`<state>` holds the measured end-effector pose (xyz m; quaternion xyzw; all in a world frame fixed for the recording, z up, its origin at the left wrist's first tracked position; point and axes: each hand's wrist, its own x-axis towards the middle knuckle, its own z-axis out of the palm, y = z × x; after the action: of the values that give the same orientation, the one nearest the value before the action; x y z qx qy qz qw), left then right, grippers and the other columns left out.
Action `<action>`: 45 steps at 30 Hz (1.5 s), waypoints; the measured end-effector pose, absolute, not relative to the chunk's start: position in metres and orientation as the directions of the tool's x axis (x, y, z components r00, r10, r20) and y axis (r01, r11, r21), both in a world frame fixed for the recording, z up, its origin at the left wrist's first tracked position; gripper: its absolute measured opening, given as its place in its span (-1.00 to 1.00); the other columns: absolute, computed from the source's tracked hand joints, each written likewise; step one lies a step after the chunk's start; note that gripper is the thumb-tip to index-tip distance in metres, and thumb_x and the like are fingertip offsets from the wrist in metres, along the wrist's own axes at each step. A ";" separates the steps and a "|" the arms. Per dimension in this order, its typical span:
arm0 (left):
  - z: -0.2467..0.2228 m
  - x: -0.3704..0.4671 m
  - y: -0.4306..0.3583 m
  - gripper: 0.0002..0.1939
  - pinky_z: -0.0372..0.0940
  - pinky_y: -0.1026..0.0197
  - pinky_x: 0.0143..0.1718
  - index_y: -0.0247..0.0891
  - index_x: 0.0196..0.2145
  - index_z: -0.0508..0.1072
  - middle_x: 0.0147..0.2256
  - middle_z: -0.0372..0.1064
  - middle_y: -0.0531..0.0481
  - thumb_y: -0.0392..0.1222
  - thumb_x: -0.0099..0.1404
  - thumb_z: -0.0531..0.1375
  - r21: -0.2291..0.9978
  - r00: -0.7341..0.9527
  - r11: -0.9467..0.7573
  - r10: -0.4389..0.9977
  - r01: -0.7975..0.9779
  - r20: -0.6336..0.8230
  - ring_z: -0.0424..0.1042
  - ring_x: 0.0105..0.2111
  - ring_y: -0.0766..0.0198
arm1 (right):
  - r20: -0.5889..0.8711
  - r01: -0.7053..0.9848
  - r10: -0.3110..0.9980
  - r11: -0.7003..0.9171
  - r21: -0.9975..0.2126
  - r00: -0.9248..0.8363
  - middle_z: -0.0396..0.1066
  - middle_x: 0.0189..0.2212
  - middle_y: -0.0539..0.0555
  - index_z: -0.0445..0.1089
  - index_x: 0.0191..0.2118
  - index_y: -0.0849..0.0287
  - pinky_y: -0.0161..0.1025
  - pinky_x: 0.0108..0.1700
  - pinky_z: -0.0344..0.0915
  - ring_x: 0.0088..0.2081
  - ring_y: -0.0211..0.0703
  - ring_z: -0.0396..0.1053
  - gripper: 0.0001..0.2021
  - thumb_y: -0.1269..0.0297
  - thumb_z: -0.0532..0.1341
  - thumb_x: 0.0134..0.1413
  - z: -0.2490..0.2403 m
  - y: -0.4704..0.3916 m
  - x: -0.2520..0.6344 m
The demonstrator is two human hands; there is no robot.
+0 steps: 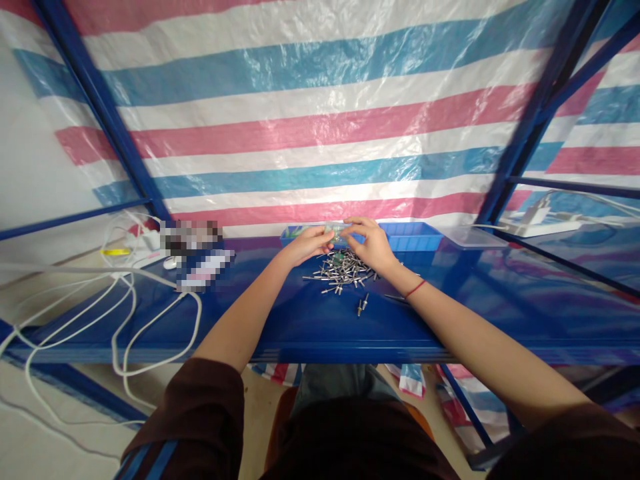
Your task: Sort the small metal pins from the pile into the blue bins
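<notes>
My left hand (310, 245) is closed on a small clear plastic bag (336, 231) above the blue shelf. My right hand (369, 245) meets it from the other side, with curled fingers pinching at the bag's edge. What the bag contains is too small to make out. Just below both hands lies a loose heap of silvery pop rivets (343, 270), with a bit of green among them. Two rivets (363, 305) lie apart, nearer the front edge. Behind the hands stands a blue plastic tray (413, 237), partly hidden by them.
A clear plastic lid (473, 237) lies right of the tray. White cables (125, 320) loop over the shelf's left end, near a power strip (143, 257) and a blurred-out item (200, 257). Blue metal posts (530, 127) and a striped plastic sheet (320, 127) enclose the back.
</notes>
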<state>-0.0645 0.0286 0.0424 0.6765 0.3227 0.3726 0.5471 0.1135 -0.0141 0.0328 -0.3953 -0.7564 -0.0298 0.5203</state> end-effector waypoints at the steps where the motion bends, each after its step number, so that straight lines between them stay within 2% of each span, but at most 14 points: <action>1: 0.041 -0.064 0.030 -0.71 0.27 0.33 -0.30 -0.31 -0.30 0.38 -0.43 0.34 0.02 -0.04 0.13 0.24 0.974 0.504 -0.223 0.845 0.029 0.178 0.33 -0.44 0.46 | 0.801 0.621 0.592 0.662 -0.420 -0.090 0.41 -0.12 0.14 0.42 -0.33 0.14 -0.09 -0.08 0.26 -0.13 -0.07 0.35 -0.84 0.38 0.10 -0.03 0.032 -0.014 0.113; 5: 0.036 -0.063 0.035 -0.73 0.28 0.30 -0.27 -0.28 -0.23 0.36 -0.37 0.35 0.02 -0.05 0.19 0.18 0.920 0.438 -0.382 0.843 0.082 0.312 0.36 -0.36 0.42 | 0.557 0.411 0.820 0.466 -0.784 0.134 0.42 -0.39 0.08 0.31 -0.23 0.16 -0.21 -0.41 0.29 -0.49 -0.20 0.33 -0.79 0.18 0.08 0.06 0.032 -0.015 0.108; 8: 0.035 -0.057 0.035 -0.81 0.29 0.23 -0.18 -0.27 -0.25 0.42 -0.27 0.39 -0.03 -0.17 0.17 0.18 0.782 0.457 -0.603 0.746 0.158 0.484 0.37 -0.24 0.33 | 0.293 0.128 0.952 0.281 -0.951 0.086 0.39 -0.51 0.04 0.23 -0.25 0.14 -0.26 -0.53 0.25 -0.59 -0.24 0.29 -0.72 0.02 0.04 0.10 0.034 -0.019 0.103; 11: 0.036 -0.049 0.029 -0.81 0.29 0.22 -0.14 -0.24 -0.25 0.47 -0.15 0.39 -0.07 -0.30 0.15 0.14 0.700 0.498 -0.687 0.683 0.193 0.534 0.37 -0.17 0.29 | 0.264 -0.005 0.961 0.265 -0.964 0.079 0.39 -0.47 0.04 0.21 -0.31 0.12 -0.28 -0.47 0.29 -0.53 -0.25 0.34 -0.80 0.11 0.12 0.05 0.034 -0.020 0.101; 14: 0.038 -0.043 0.020 -0.68 0.31 0.28 -0.27 -0.23 -0.11 0.44 -0.18 0.42 -0.07 -0.30 0.19 0.05 0.807 0.516 -0.554 0.761 0.205 0.392 0.40 -0.24 0.31 | 0.339 0.024 0.931 0.339 -0.940 0.136 0.38 -0.46 -0.03 0.17 -0.21 0.09 -0.27 -0.41 0.30 -0.49 -0.26 0.36 -0.77 0.21 0.16 -0.01 0.031 -0.016 0.103; 17: 0.041 -0.042 0.016 -0.63 0.31 0.29 -0.27 -0.26 -0.04 0.41 -0.27 0.45 -0.06 -0.28 0.19 0.04 0.862 0.483 -0.468 0.810 0.193 0.332 0.42 -0.27 0.31 | 0.419 0.076 0.903 0.414 -0.907 0.090 0.37 -0.48 -0.05 0.09 -0.05 0.08 -0.23 -0.38 0.30 -0.47 -0.23 0.37 -0.59 0.15 0.17 -0.02 0.029 -0.012 0.105; 21: 0.048 -0.054 0.030 -0.64 0.31 0.23 -0.19 -0.31 -0.07 0.43 -0.19 0.45 -0.10 -0.20 0.20 0.05 0.816 0.312 -0.539 0.827 0.209 0.467 0.41 -0.18 0.23 | 0.455 0.132 0.889 0.446 -0.885 0.055 0.41 -0.39 0.04 0.00 0.06 0.10 -0.21 -0.38 0.31 -0.45 -0.19 0.39 -0.48 0.03 0.13 0.03 0.028 -0.008 0.107; 23: 0.049 -0.067 0.043 -0.62 0.27 0.19 -0.09 -0.31 -0.07 0.43 -0.10 0.42 -0.11 -0.12 0.22 0.04 0.743 0.157 -0.594 0.802 0.309 0.576 0.38 -0.10 0.20 | 0.447 0.254 0.893 0.420 -0.871 0.057 0.42 -0.33 0.08 0.02 0.07 0.12 -0.19 -0.37 0.31 -0.44 -0.18 0.39 -0.52 0.05 0.09 0.08 0.026 -0.005 0.109; 25: 0.047 -0.083 0.055 -0.59 0.20 0.15 0.02 -0.31 -0.03 0.41 -0.03 0.38 -0.13 -0.08 0.24 0.04 0.642 0.066 -0.581 0.765 0.501 0.641 0.33 -0.04 0.17 | 0.457 0.475 0.889 0.404 -0.782 -0.003 0.43 -0.32 0.12 0.12 0.03 0.17 -0.18 -0.32 0.31 -0.41 -0.16 0.40 -0.61 0.15 0.08 0.10 0.023 -0.003 0.113; 28: 0.036 -0.102 0.067 -0.58 0.08 -0.06 0.09 -0.26 -0.03 0.41 -0.02 0.36 -0.17 -0.01 0.23 0.06 0.391 0.096 -0.414 0.778 0.822 0.621 0.22 0.05 0.01 | 0.461 0.774 0.859 0.444 -0.452 -0.224 0.47 -0.32 0.14 0.30 -0.07 0.22 -0.19 -0.20 0.26 -0.29 -0.09 0.42 -0.72 0.33 0.07 0.09 0.020 -0.001 0.117; 32: 0.025 -0.107 0.066 -0.58 0.04 -0.16 0.05 -0.16 -0.08 0.44 0.00 0.31 -0.17 0.09 0.26 0.00 0.194 0.177 -0.335 0.810 0.922 0.559 0.11 0.08 -0.07 | 0.391 0.886 0.832 0.457 -0.084 -0.392 0.50 -0.26 0.15 0.42 -0.15 0.18 -0.20 -0.14 0.21 -0.19 -0.04 0.42 -0.71 0.36 -0.01 0.14 0.020 -0.002 0.114; 37: 0.029 -0.088 0.050 -0.63 0.10 -0.04 0.03 -0.20 -0.07 0.43 -0.01 0.25 -0.18 -0.01 0.27 0.04 0.084 0.297 -0.470 0.676 0.879 0.674 0.15 0.04 0.00 | 0.311 0.912 0.863 0.409 0.034 -0.398 0.49 -0.20 0.18 0.47 -0.21 0.19 -0.24 -0.16 0.20 -0.17 -0.03 0.41 -0.70 0.39 0.00 0.09 0.023 -0.002 0.111; 41: 0.025 -0.066 0.043 -0.66 0.15 0.11 0.05 -0.25 -0.12 0.45 -0.16 0.38 -0.11 -0.07 0.29 0.01 -0.004 0.678 -0.764 0.571 0.646 0.462 0.30 -0.09 0.16 | 0.283 0.929 0.885 0.362 0.078 -0.369 0.47 -0.22 0.24 0.48 -0.23 0.23 -0.17 -0.14 0.21 -0.16 0.03 0.37 -0.68 0.31 0.00 0.10 0.023 -0.003 0.110; 45: 0.011 -0.050 0.043 -0.64 0.16 0.11 0.07 -0.33 -0.07 0.42 -0.09 0.36 -0.16 -0.14 0.29 -0.01 -0.019 0.760 -0.802 0.558 0.597 0.335 0.31 -0.05 0.15 | 0.271 0.955 0.916 0.281 0.095 -0.297 0.40 -0.12 0.31 0.47 -0.17 0.27 -0.05 -0.12 0.21 -0.06 0.16 0.28 -0.58 0.19 -0.06 0.15 0.021 -0.005 0.107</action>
<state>-0.0498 0.0435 0.0106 0.9359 0.3084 0.1583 -0.0622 0.1072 -0.0048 0.0214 -0.5874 -0.7962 -0.1200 0.0818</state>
